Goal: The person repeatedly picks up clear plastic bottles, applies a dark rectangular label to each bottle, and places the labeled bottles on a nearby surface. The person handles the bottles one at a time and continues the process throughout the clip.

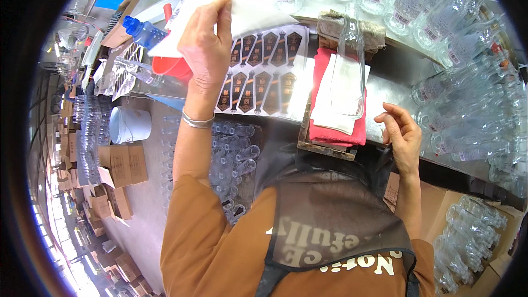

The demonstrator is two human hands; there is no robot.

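My left hand (206,38) is raised at the back left, thumb and fingers pinched on the edge of a white paper sheet (256,11). Under the lifted sheet lies a sheet of dark labels (256,88) in rows, with orange stripes. To its right a clear glass bottle (352,49) rests on its side, over folded white cloth (333,93) and a red towel (360,126) on a small wooden stand. My right hand (404,135) hovers right of the towel, near the metal bench edge, fingers loosely bent and apart, holding nothing.
Many clear bottles with labels (440,27) crowd the right and back of the bench. A blue-capped plastic bottle (146,33) and a red container (173,67) stand at left. Below are floor bottles (234,151), a white bucket (130,125) and a carton of bottles (467,236).
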